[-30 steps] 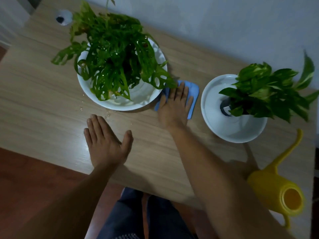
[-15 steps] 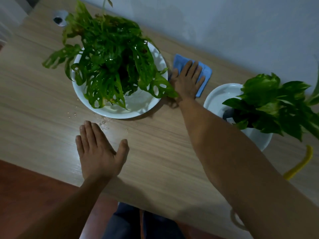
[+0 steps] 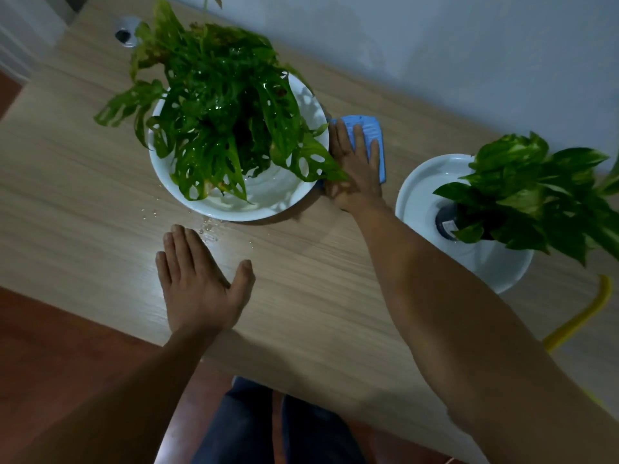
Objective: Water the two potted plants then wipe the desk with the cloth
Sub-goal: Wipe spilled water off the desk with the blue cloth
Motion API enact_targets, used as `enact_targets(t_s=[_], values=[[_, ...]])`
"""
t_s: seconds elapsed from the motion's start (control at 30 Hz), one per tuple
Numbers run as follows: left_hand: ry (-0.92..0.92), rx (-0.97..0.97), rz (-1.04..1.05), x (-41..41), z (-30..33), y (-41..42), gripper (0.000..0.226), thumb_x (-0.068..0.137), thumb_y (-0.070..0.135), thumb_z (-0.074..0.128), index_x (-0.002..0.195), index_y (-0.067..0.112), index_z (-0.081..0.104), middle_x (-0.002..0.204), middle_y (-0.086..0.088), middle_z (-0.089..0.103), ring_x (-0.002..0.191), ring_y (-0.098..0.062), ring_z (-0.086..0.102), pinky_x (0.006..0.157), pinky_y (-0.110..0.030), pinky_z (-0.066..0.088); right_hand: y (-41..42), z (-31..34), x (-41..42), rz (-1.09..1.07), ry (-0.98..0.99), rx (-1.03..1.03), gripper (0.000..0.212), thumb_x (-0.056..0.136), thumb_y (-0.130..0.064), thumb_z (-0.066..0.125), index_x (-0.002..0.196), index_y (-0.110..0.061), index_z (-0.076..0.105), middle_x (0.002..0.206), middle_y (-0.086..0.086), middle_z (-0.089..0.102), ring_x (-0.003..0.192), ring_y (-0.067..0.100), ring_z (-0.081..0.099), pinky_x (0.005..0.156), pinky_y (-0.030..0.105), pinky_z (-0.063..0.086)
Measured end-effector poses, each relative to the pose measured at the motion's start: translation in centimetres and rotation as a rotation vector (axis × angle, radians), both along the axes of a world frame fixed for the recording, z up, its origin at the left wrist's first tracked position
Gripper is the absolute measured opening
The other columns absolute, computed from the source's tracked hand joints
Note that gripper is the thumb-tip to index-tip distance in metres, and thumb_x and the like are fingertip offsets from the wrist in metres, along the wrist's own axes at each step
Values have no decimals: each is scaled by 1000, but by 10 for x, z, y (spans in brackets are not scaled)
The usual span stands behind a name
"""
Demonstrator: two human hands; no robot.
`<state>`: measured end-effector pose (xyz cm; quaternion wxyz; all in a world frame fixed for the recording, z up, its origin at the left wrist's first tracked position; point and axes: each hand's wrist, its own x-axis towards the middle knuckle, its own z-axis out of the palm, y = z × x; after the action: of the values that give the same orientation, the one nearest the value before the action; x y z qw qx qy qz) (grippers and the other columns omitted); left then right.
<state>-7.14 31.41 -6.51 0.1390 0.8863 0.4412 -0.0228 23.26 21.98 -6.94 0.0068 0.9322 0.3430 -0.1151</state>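
Our right hand (image 3: 355, 169) lies flat on the blue cloth (image 3: 370, 132), fingers (image 3: 358, 135) spread, pressing it to the surface (image 3: 301, 279) between the two white dishes. Left of those fingers sits the holey-leaved plant (image 3: 221, 122); right, the variegated plant (image 3: 536, 189). Our left hand (image 3: 197, 286) rests flat, droplets (image 3: 207, 229) just beyond its fingers.

The wooden desk (image 3: 301, 296) carries a large white dish (image 3: 268, 202); right of the dish lie a blue cloth (image 3: 368, 128) and a smaller white dish (image 3: 422, 182); water drops (image 3: 207, 227) sit before it.
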Motion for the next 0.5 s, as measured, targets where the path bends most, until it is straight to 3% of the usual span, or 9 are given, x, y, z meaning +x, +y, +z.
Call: enact_targets(t_s=[0.17, 0.23, 0.4, 0.5], values=[[13, -7, -13, -1, 1, 0, 105, 93, 74, 35, 162, 3, -2, 172, -13, -9, 159, -23, -15, 129, -50, -1, -14, -3, -38, -43, -1, 43, 62, 107, -45, 13, 165, -28, 2, 174, -5, -2, 160, 28, -7, 126, 58, -3], [7, -12, -17, -2, 2, 1, 105, 93, 74, 32, 162, 2, -1, 172, -14, -9, 159, -24, -14, 129, -50, 0, -19, -7, -58, -80, -7, 45, 61, 106, -44, 7, 165, -28, 9, 173, -3, 6, 160, 28, -4, 126, 58, -2], [-78, -85, -25, -5, 7, 0, 103, 95, 73, 34, 162, 4, -4, 172, -13, -9, 159, -23, -14, 129, -47, 0, -24, -12, -124, -222, -79, 183, 61, 109, -45, 14, 163, -20, 23, 171, -2, 22, 160, 27, 10, 126, 56, 12], [-180, -137, -33, -19, 13, 15, 99, 97, 66, 41, 162, 5, 0, 173, -11, -6, 159, -21, -10, 129, -44, 1, -14, -14, -176, -318, -82, 173, 62, 109, -47, 17, 164, -19, 21, 171, -3, 19, 160, 24, 8, 128, 54, 8]])
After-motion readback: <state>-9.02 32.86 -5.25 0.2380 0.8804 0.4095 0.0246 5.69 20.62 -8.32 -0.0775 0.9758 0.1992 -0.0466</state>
